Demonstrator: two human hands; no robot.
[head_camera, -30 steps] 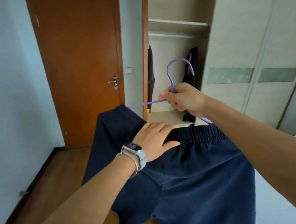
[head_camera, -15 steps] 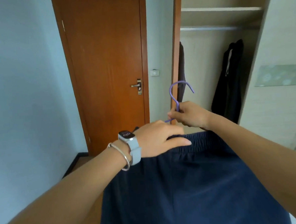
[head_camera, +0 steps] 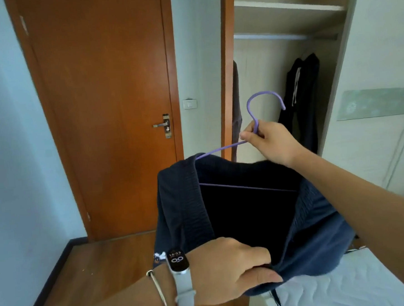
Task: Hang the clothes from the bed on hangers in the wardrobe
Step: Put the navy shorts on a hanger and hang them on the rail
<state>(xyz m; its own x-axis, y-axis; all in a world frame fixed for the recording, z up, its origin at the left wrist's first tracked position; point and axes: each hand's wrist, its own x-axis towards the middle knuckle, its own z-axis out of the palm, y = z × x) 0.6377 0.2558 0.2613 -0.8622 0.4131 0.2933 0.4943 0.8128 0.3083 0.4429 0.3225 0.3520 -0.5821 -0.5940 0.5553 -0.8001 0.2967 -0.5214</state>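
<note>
The purple wire hanger (head_camera: 263, 93) is pinched at its neck by the right hand (head_camera: 271, 144) at 1 o'clock. The navy blue elastic-waisted shorts (head_camera: 182, 201) are held around the hanger's bar, the waistband gripped by the left hand (head_camera: 227, 267) at 6 o'clock.

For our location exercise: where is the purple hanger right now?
In the head view, the purple hanger is centre frame, gripped at its neck by the right hand, its bar inside the waistband of the navy shorts, in front of the open wardrobe.
</note>
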